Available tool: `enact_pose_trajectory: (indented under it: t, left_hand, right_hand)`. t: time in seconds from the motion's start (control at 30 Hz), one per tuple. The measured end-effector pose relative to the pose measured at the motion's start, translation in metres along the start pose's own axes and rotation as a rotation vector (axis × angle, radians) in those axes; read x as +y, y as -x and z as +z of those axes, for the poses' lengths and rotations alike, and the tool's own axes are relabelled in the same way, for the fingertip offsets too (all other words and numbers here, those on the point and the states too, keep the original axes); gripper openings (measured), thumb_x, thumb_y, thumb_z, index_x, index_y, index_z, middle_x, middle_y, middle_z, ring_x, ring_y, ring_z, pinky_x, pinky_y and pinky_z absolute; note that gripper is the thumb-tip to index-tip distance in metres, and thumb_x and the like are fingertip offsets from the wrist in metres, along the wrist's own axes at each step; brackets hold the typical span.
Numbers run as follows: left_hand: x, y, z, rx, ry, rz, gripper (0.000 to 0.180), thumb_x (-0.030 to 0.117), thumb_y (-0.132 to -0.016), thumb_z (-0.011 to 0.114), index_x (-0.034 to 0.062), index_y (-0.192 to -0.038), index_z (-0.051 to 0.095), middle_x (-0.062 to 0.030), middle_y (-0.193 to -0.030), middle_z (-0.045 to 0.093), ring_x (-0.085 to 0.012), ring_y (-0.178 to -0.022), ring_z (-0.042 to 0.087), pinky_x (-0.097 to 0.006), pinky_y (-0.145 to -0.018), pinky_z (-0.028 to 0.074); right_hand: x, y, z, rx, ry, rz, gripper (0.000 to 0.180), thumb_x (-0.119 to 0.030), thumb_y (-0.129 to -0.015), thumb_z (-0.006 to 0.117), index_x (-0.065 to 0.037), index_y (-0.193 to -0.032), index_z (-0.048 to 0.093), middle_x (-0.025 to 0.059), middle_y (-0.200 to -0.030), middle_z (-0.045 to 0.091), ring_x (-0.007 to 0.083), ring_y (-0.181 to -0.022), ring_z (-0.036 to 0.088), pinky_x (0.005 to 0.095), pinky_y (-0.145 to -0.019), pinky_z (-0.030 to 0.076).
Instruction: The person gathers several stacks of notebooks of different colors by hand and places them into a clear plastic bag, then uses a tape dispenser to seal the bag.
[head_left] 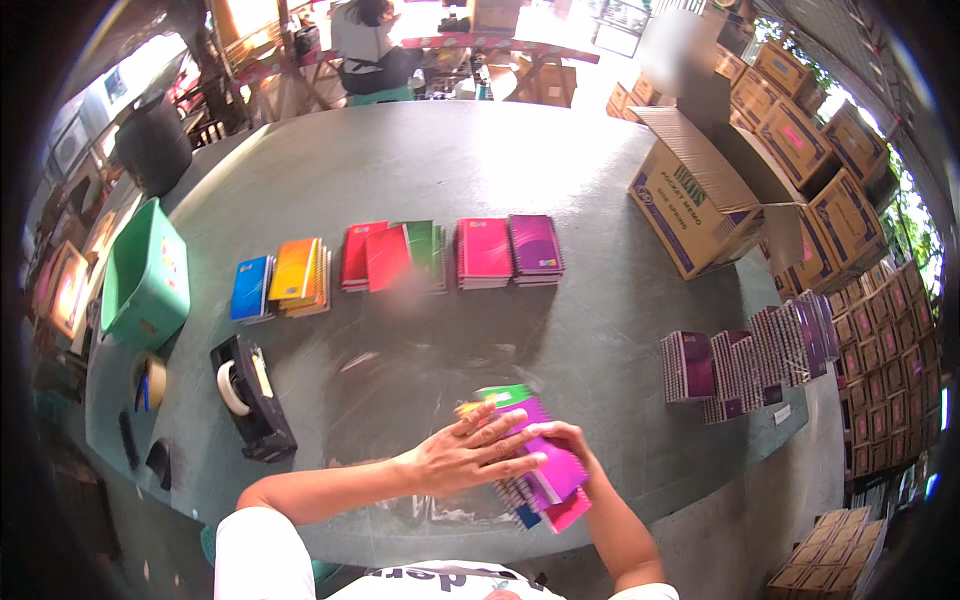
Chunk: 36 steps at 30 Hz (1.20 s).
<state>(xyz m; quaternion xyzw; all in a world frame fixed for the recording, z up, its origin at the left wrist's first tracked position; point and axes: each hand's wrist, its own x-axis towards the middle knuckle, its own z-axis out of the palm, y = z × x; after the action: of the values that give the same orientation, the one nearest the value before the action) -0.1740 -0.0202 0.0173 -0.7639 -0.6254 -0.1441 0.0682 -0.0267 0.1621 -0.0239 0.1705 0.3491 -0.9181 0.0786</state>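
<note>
Near the front of the table, a mixed stack of small spiral notebooks [562, 470] is held tilted, purple on top, with green, pink, yellow and blue edges showing. My right hand [572, 440] grips the stack along its right side. Across its upper left lies my left hand [475, 452], fingers stretched out and spread over the covers. Beyond my hands, a row of notebook piles runs left to right: blue [252, 288], yellow [299, 270], red [366, 250], green [425, 250], pink [484, 250] and purple [536, 246].
A black tape dispenser [252, 398], a tape roll [150, 383] and a green bin [147, 275] are at the left. Several wrapped purple notebook stacks [690, 366] and an open carton [690, 205] stand at the right. A person [370, 45] sits beyond the far edge.
</note>
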Motion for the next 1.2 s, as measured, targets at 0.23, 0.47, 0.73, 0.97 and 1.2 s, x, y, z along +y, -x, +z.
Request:
enact_pose_trajectory:
  t: [0.23,0.47,0.73,0.97,1.2]
  left_hand:
    - [0.017,0.112,0.022,0.418,1.02,-0.623,0.087,0.011,-0.058,0.083,0.0095,-0.131,0.036,-0.0085,-0.129,0.046,-0.0236,-0.118,0.047,-0.04,-0.103,0.033]
    - [0.03,0.137,0.033,0.625,0.907,-0.944,0.103,0.022,-0.052,0.09,0.0082,-0.134,0.028,-0.0105,-0.126,0.045,-0.0214,-0.116,0.047,-0.035,-0.097,0.041]
    - [0.031,0.153,0.038,0.604,0.871,-0.86,0.104,0.02,-0.056,0.088,0.0076,-0.136,0.023,-0.0124,-0.125,0.048,-0.0244,-0.111,0.052,-0.035,-0.095,0.042]
    - [0.017,0.157,0.061,0.506,0.637,-0.841,0.082,0.024,-0.059,0.086,0.0077,-0.123,0.037,-0.0141,-0.105,0.06,-0.0315,-0.095,0.062,-0.037,-0.082,0.05]
    - [0.044,0.128,0.092,0.587,0.781,-0.751,0.079,0.019,-0.062,0.083,0.0063,-0.122,0.033,-0.017,-0.114,0.055,-0.0345,-0.102,0.058,-0.039,-0.083,0.05]
  right_hand:
    - [0.021,-0.047,0.053,-0.357,0.36,-0.155,0.114,-0.06,-0.064,0.072,-0.005,-0.145,0.014,0.0152,-0.145,0.028,0.0251,-0.135,0.025,0.0394,-0.111,0.018]
    - [0.124,-0.068,0.096,0.075,0.492,-0.382,0.114,-0.037,-0.05,0.09,-0.009,-0.139,0.026,0.0165,-0.134,0.041,0.0259,-0.126,0.039,0.0412,-0.107,0.029]
    - [0.133,-0.08,0.107,0.027,0.728,-0.872,0.107,-0.038,-0.046,0.091,-0.006,-0.131,0.034,0.0133,-0.126,0.045,0.0231,-0.114,0.047,0.0366,-0.097,0.041]
    - [0.147,-0.09,0.096,0.221,0.77,-0.899,0.094,-0.031,-0.046,0.093,-0.008,-0.117,0.036,0.0083,-0.104,0.052,0.018,-0.093,0.054,0.0321,-0.082,0.047]
    - [0.148,-0.055,0.047,0.253,0.924,-0.911,0.088,-0.026,-0.051,0.091,-0.007,-0.119,0.038,0.0105,-0.109,0.055,0.0197,-0.098,0.057,0.033,-0.087,0.047]
